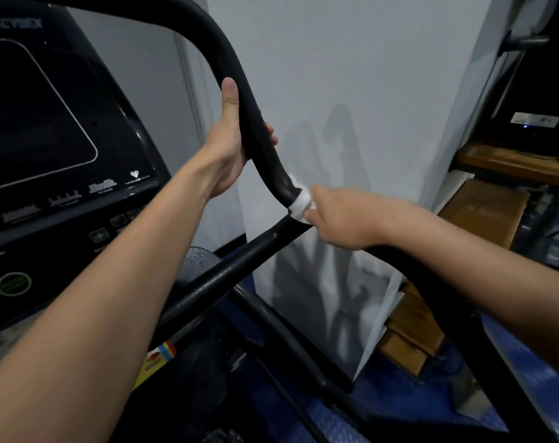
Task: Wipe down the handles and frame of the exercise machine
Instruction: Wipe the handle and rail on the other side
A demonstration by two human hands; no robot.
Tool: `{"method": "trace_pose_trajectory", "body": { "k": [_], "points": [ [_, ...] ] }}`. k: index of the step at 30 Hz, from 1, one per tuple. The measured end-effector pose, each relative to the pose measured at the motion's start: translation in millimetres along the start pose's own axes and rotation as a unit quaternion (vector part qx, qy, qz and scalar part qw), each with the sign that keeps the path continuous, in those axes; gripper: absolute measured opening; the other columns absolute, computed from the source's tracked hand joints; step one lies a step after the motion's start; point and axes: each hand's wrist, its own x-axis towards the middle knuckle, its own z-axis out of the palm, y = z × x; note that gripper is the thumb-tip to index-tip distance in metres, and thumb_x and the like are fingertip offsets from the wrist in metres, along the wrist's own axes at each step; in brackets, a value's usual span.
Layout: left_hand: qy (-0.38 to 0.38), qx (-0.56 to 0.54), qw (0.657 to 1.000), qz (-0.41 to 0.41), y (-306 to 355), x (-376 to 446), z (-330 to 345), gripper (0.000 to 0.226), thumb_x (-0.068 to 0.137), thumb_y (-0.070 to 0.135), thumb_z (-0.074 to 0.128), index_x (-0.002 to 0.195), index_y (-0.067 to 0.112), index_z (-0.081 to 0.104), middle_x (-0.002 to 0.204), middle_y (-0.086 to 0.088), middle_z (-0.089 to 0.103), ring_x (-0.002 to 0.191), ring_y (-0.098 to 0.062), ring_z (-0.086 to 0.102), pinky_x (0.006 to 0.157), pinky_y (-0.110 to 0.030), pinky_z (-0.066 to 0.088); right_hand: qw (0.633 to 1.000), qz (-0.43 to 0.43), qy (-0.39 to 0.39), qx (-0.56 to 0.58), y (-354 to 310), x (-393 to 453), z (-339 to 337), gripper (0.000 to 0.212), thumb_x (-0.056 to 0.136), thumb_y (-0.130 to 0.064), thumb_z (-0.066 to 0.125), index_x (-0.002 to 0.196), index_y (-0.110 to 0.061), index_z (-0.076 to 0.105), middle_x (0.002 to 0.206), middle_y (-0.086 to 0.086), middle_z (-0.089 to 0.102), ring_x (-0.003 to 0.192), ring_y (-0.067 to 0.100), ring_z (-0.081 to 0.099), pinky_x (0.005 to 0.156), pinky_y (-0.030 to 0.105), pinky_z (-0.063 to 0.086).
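Fingers of the right hand (342,215) pinch a small white wipe (300,203) and press it against the lower end of the curved black handle (240,91), where the grip narrows toward the frame bar (227,276). The left hand (228,145) grips the same handle higher up, thumb laid along its left side and fingertips wrapped round to the right side.

Procedure for the current step, as judged from this position:

1. Hold the handle steady with the left hand so the bar does not swing under pressure.
2. Wrap the wipe as far round the tube as it will go; the far side facing the white wall (367,91) is otherwise likely to be missed.
3. Work the collar at the grip's end carefully, as dirt probably collects at that step.
4. Move along the frame bar toward the console (48,123) at left.

The section under the left palm remains covered and will need a separate pass. Handles and frame appear only partly treated.
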Motion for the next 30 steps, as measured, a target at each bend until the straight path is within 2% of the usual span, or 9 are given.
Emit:
{"method": "trace_pose_trajectory", "body": {
  "k": [3,6,10,13,15,19,24,27,30],
  "points": [
    [0.007,0.007,1.000,-0.001,0.9,-1.1,2.2,0.066,0.099,0.068,0.022,0.094,0.010,0.054,0.077,-0.006,0.060,0.079,-0.025,0.067,0.078,-0.036,0.057,0.998,0.027,0.016,-0.054,11.6,-42.5,-1.5,0.022,0.105,-0.036,0.035,0.105,-0.015,0.041,0.093,0.001,0.048,0.080,0.024,0.048,0.072,0.034,0.035],
    [0.012,0.014,1.000,0.001,-0.5,-1.1,2.5,0.067,0.099,0.068,0.022,0.093,0.010,0.055,0.076,-0.005,0.062,0.079,-0.025,0.068,0.081,-0.037,0.057,0.997,0.043,-0.014,-0.058,15.5,-62.2,-8.8,0.024,0.105,-0.040,0.034,0.098,-0.018,0.042,0.087,-0.001,0.051,0.077,0.023,0.052,0.069,0.035,0.038],
    [0.023,0.009,1.000,0.006,-1.7,-0.9,3.9,0.066,0.099,0.068,0.024,0.088,0.011,0.056,0.072,-0.004,0.063,0.078,-0.025,0.068,0.084,-0.040,0.057,0.998,0.036,-0.039,-0.025,-4.7,-28.6,-14.7,0.026,0.105,-0.033,0.036,0.083,-0.019,0.038,0.078,-0.001,0.048,0.066,0.015,0.049,0.057,0.029,0.035],
    [0.026,0.018,0.999,0.004,-0.6,-2.2,3.9,0.067,0.100,0.067,0.024,0.091,0.010,0.056,0.075,-0.005,0.064,0.079,-0.024,0.069,0.089,-0.041,0.058,0.999,0.027,-0.041,0.008,-20.0,24.4,-3.8,0.016,0.098,-0.017,0.042,0.082,-0.017,0.039,0.081,0.003,0.045,0.074,0.027,0.053,0.065,0.035,0.044],
    [0.029,0.027,0.999,0.001,0.2,-2.5,4.0,0.068,0.099,0.068,0.023,0.095,0.009,0.057,0.078,-0.006,0.065,0.081,-0.024,0.070,0.093,-0.042,0.057,0.998,0.030,-0.034,0.048,-26.2,56.5,2.7,0.004,0.092,-0.014,0.043,0.090,-0.011,0.042,0.083,0.004,0.045,0.078,0.032,0.051,0.062,0.032,0.040],
    [0.035,0.031,0.999,-0.002,1.7,-4.4,5.4,0.069,0.099,0.069,0.023,0.092,0.009,0.058,0.076,-0.004,0.066,0.082,-0.025,0.070,0.099,-0.045,0.054,0.991,0.037,0.000,0.128,-26.1,73.1,5.5,0.028,0.097,-0.037,0.044,0.108,-0.012,0.042,0.090,0.007,0.052,0.082,0.029,0.052,0.070,0.034,0.037],
    [0.028,0.040,0.999,-0.002,3.5,-8.4,7.6,0.070,0.100,0.067,0.020,0.093,0.009,0.058,0.079,-0.004,0.063,0.084,-0.025,0.068,0.096,-0.043,0.055,0.999,0.021,-0.023,0.018,-16.6,11.3,-3.6,0.014,0.102,-0.022,0.038,0.090,-0.015,0.036,0.085,0.005,0.044,0.079,0.028,0.053,0.072,0.035,0.045],
    [0.027,0.034,0.999,-0.002,3.4,-8.5,6.5,0.069,0.100,0.067,0.020,0.094,0.009,0.058,0.082,-0.006,0.063,0.085,-0.026,0.069,0.090,-0.041,0.056,0.998,0.044,-0.036,-0.023,7.2,-42.8,-7.2,0.024,0.106,-0.038,0.034,0.104,-0.014,0.040,0.092,0.004,0.049,0.083,0.026,0.051,0.073,0.035,0.039],
    [0.026,0.034,0.999,-0.006,2.3,-7.2,6.5,0.069,0.100,0.067,0.020,0.095,0.010,0.058,0.083,-0.006,0.063,0.085,-0.025,0.069,0.089,-0.040,0.057,0.996,0.072,-0.048,-0.037,21.7,-74.9,-9.9,0.032,0.104,-0.047,0.032,0.097,-0.017,0.039,0.087,0.002,0.054,0.073,0.022,0.052,0.062,0.034,0.035]
  ]
}}
